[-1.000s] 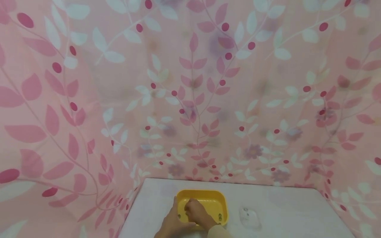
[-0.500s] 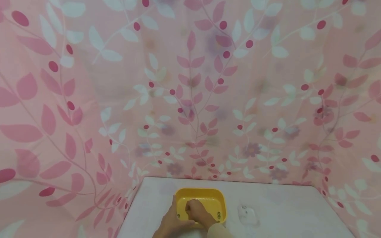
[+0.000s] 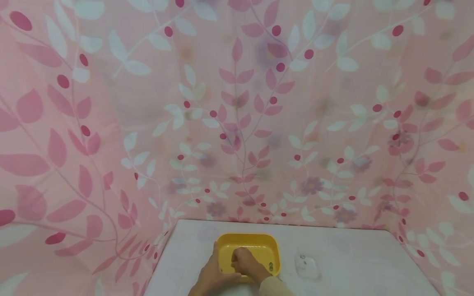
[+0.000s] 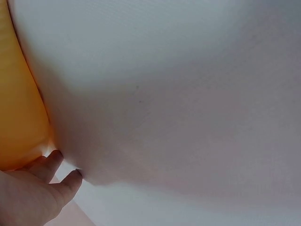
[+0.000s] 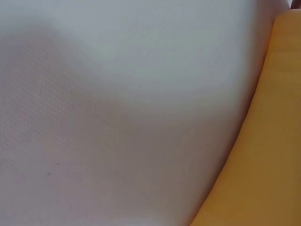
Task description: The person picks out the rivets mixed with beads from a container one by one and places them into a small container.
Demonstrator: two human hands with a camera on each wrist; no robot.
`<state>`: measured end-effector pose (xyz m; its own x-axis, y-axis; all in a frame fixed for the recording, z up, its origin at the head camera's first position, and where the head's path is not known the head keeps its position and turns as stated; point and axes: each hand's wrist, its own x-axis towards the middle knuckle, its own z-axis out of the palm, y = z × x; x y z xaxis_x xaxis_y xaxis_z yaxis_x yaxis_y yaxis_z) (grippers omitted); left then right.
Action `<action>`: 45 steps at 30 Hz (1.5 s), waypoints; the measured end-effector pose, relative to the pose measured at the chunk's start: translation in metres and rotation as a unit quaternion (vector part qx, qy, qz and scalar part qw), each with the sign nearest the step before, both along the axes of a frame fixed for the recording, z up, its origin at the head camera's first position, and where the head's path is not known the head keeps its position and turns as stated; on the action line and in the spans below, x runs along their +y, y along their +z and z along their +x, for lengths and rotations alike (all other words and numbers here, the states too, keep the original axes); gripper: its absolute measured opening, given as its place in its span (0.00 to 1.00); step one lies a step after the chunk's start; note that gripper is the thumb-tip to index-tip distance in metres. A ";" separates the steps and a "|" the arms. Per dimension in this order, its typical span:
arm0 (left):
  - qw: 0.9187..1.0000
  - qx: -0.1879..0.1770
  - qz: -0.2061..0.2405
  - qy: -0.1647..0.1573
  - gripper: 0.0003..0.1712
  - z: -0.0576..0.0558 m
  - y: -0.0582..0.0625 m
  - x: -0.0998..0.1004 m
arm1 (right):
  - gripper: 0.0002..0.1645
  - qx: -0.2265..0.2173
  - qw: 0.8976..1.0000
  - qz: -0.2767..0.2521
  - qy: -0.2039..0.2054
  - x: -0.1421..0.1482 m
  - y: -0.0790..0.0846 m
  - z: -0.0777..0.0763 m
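Observation:
A yellow rectangular tray point(image 3: 255, 237) sits on the white table. My left hand point(image 3: 212, 273) grips its near-left corner, fingers along the left wall and thumb along the near rim. In the left wrist view, the fingers point(image 4: 49, 162) of that hand lie against the tray's outer wall point(image 4: 21, 103). Inside the tray, my right hand point(image 3: 247, 262) is low over the floor with its fingers curled; I cannot tell whether something is between them. Small greenish pieces point(image 3: 271, 266) lie near the tray's right end. The right wrist view shows only the tray's outside point(image 5: 265, 141) beside the table.
To the right of the tray stands a small clear plastic dish point(image 3: 307, 267) with tiny pieces at its far-left corner. A pink leaf-patterned curtain point(image 3: 237, 123) hangs behind the white table point(image 3: 355, 259) and along both sides.
The whole head view has shifted slightly. Both hands keep nearly the same places at the tray, and less of the greenish piece by the left hand shows now.

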<state>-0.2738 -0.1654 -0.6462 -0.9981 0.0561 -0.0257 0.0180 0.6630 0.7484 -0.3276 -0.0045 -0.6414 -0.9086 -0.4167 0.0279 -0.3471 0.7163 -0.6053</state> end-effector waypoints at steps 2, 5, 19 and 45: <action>1.000 0.004 -0.001 0.000 0.84 0.000 0.000 0.000 | 0.10 -0.007 1.000 -0.004 -0.004 0.000 -0.001 0.001; 1.000 0.002 0.002 0.000 0.84 0.000 -0.001 0.000 | 0.11 -0.028 0.999 -0.012 -0.010 0.001 -0.003 0.001; 1.000 -0.002 0.004 -0.003 0.84 -0.001 0.000 0.001 | 0.11 0.005 1.000 0.002 0.012 0.008 -0.003 -0.003; 1.000 -0.029 -0.006 0.010 0.82 -0.004 0.000 -0.002 | 0.05 -0.026 0.994 -0.108 0.005 0.041 0.029 -0.006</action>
